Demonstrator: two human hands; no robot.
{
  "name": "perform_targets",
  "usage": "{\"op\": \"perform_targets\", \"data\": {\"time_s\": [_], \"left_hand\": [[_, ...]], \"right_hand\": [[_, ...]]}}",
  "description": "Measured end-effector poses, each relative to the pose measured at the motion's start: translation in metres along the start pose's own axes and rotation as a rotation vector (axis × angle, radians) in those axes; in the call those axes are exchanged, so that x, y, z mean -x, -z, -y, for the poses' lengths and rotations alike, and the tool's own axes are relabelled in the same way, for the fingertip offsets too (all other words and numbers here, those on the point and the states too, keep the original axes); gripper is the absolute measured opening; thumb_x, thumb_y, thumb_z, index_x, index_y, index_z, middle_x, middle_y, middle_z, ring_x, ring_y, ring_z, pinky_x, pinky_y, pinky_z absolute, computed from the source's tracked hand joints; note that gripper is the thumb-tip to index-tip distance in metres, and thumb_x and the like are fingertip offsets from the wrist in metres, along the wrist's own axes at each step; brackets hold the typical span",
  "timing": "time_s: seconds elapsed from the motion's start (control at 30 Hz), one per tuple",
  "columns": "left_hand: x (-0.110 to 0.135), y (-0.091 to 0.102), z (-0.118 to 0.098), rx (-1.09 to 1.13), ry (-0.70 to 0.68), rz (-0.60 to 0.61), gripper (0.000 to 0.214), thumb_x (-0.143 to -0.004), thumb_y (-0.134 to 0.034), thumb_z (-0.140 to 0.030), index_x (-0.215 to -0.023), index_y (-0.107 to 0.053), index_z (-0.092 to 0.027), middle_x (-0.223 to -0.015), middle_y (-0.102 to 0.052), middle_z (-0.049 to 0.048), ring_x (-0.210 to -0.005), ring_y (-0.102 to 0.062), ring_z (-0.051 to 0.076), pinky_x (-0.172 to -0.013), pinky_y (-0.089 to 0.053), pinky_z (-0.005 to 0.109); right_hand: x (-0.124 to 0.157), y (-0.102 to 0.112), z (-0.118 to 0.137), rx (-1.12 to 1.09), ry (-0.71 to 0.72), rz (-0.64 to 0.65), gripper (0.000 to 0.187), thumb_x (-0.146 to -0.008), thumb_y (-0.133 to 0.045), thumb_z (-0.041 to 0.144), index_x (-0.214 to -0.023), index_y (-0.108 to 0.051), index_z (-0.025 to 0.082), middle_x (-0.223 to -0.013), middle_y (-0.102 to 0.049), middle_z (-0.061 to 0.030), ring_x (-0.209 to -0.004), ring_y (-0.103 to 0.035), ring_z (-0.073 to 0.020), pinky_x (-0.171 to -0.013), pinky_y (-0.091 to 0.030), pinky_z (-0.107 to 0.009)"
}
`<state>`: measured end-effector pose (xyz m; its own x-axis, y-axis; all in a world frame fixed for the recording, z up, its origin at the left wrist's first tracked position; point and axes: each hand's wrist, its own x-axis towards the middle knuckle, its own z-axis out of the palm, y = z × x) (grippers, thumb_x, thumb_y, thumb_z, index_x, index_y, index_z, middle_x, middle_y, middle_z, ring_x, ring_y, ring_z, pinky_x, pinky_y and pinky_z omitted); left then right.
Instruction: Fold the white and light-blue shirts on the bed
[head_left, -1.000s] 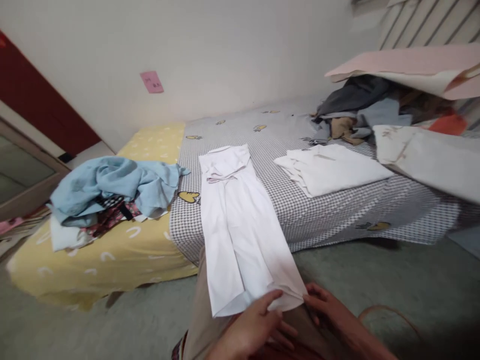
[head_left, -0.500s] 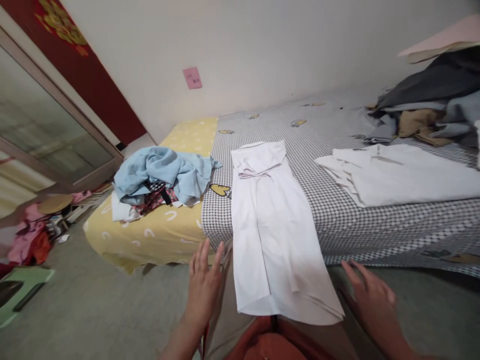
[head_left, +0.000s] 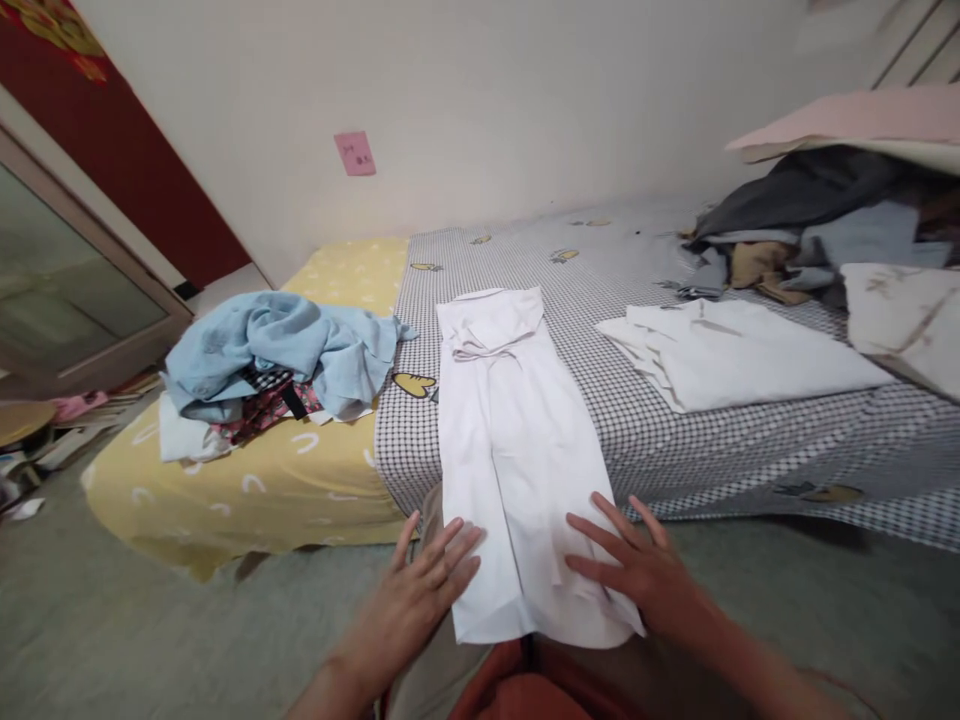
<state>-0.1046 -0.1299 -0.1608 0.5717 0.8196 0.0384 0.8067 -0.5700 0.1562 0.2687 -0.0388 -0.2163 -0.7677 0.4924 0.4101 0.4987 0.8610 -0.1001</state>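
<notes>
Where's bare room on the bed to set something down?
Bare checked sheet lies between the white dress and folded white cloth, and behind both. Yellow bedding shows below the blue cloth pile. Crowded: the dark clothes heap, right.

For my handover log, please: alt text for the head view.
Left hand and right hand lie open on a long white garment spread flat on a grey checked bedsheet. A folded white cloth lies to its right, a crumpled light-blue cloth to its left.

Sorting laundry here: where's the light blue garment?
In the head view, the light blue garment lies on the yellow mattress, left of the white dress.
</notes>
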Motion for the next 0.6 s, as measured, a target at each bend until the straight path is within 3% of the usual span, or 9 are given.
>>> {"op": "perform_targets", "data": {"time_s": [0.07, 0.17, 0.23, 0.3, 0.37, 0.43, 0.5, 0.6], "left_hand": [[-0.005, -0.003, -0.005, 0.135, 0.048, 0.050, 0.052, -0.102, -0.042, -0.020, -0.151, -0.040, -0.035, -0.161, -0.038, 0.0053, -0.154, -0.026, 0.024, -0.126, -0.001, 0.061], [-0.010, -0.007, -0.009, 0.364, 0.112, 0.101, 0.054, -0.095, -0.060, -0.032, -0.147, -0.047, -0.034, -0.161, -0.039, 0.0082, -0.153, -0.028, 0.029, -0.125, -0.006, 0.062], [-0.013, -0.009, -0.009, 0.491, 0.144, 0.083, 0.060, -0.088, -0.070, -0.037, -0.145, -0.051, -0.034, -0.159, -0.043, 0.0092, -0.151, -0.031, 0.031, -0.125, -0.011, 0.061], [-0.015, -0.009, -0.007, 0.556, 0.173, 0.064, 0.059, -0.085, -0.073, -0.038, -0.141, -0.055, -0.036, -0.156, -0.047, 0.0091, -0.150, -0.034, 0.031, -0.124, -0.013, 0.060], [-0.017, -0.010, -0.006, 0.555, 0.206, 0.049, 0.049, -0.087, -0.071, -0.039, -0.135, -0.062, -0.037, -0.153, -0.052, 0.0084, -0.148, -0.038, 0.031, -0.123, -0.015, 0.060], [-0.021, -0.011, -0.006, 0.527, 0.229, 0.010, 0.032, -0.090, -0.067, -0.041, -0.122, -0.070, -0.040, -0.145, -0.060, 0.0062, -0.144, -0.044, 0.031, -0.122, -0.014, 0.061], [-0.023, -0.011, -0.006, 0.495, 0.228, -0.078, 0.021, -0.092, -0.063, -0.045, -0.108, -0.076, -0.040, -0.139, -0.065, 0.0038, -0.142, -0.046, 0.031, -0.123, -0.010, 0.062], [-0.023, -0.006, -0.003, 0.395, 0.186, -0.260, 0.029, -0.092, -0.056, -0.058, -0.095, -0.079, -0.039, -0.143, -0.061, 0.0013, -0.149, -0.036, 0.031, -0.124, 0.003, 0.060]], "right_hand": [[0.000, -0.004, -0.003, -0.189, -0.066, 0.117, 0.046, -0.092, -0.057, 0.018, -0.128, -0.066, 0.046, -0.143, -0.062, 0.0014, -0.147, -0.039, -0.0295, -0.122, -0.013, -0.063], [-0.003, -0.002, -0.004, -0.491, -0.295, 0.198, 0.031, -0.091, -0.059, 0.032, -0.117, -0.074, 0.040, -0.130, -0.071, -0.0032, -0.139, -0.049, -0.0332, -0.117, -0.026, -0.065], [-0.009, 0.004, -0.002, -0.670, -0.498, 0.118, 0.029, -0.090, -0.060, 0.041, -0.113, -0.077, 0.033, -0.128, -0.072, -0.0075, -0.135, -0.054, -0.0353, -0.115, -0.032, -0.063], [-0.016, 0.012, 0.000, -0.846, -0.671, 0.015, 0.039, -0.087, -0.064, 0.050, -0.115, -0.077, 0.026, -0.127, -0.072, -0.0111, -0.125, -0.061, -0.0357, -0.112, -0.040, -0.058], [-0.022, 0.016, 0.001, -0.956, -0.762, -0.047, 0.046, -0.085, -0.065, 0.055, -0.116, -0.077, 0.023, -0.122, -0.074, -0.0125, -0.115, -0.067, -0.0351, -0.107, -0.047, -0.054], [-0.024, 0.014, 0.001, -0.932, -0.746, -0.060, 0.046, -0.086, -0.062, 0.056, -0.114, -0.077, 0.022, -0.117, -0.076, -0.0126, -0.112, -0.068, -0.0351, -0.104, -0.049, -0.053], [-0.023, 0.010, -0.001, -0.764, -0.628, -0.070, 0.041, -0.088, -0.061, 0.055, -0.111, -0.078, 0.026, -0.118, -0.075, -0.0115, -0.118, -0.065, -0.0359, -0.106, -0.046, -0.056], [-0.017, 0.008, -0.001, -0.398, -0.354, -0.138, 0.033, -0.088, -0.062, 0.054, -0.113, -0.076, 0.036, -0.131, -0.070, -0.0053, -0.137, -0.050, -0.0376, -0.117, -0.028, -0.063]]}}
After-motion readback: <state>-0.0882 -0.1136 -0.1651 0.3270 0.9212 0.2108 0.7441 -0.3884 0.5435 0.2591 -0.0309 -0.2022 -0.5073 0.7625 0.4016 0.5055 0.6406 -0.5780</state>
